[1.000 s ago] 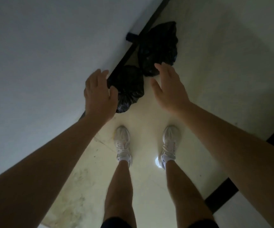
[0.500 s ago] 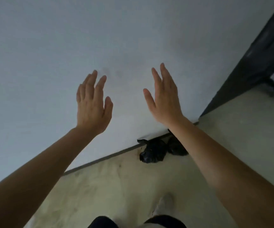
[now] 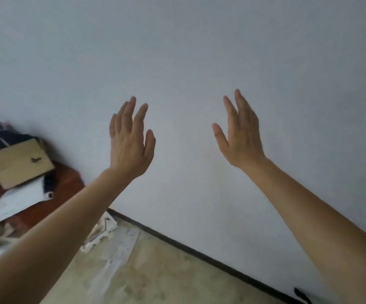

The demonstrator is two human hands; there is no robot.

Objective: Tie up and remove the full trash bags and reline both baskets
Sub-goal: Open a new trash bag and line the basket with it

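No writing or brand can be read anywhere; the tan cardboard piece point(image 3: 17, 163) at the left carries only a small dark mark, too blurred to make out, and the white flat item point(image 3: 19, 200) under it shows no legible print.

Compared with half a second ago, the view has swung left along the pale wall point(image 3: 188, 51). The two tied black trash bags that lay at the foot of the wall are out of sight now, except perhaps for a dark scrap point(image 3: 301, 295) at the bottom right edge, which may be part of one. A heap of clutter has come into view at the left, with a reddish-brown rounded object point(image 3: 68, 183) beneath the cardboard and white foam-like pieces point(image 3: 99, 235) on the floor point(image 3: 155, 270).

Both arms stay raised in front of the wall, forearms bare. The left hand point(image 3: 131, 141) shows its back to the camera, fingers straight and close together, thumb alongside, holding nothing. The right hand point(image 3: 241, 132) is likewise empty, fingers extended upward and thumb spread out toward the left hand. The hands are well apart and touch neither the wall nor each other.
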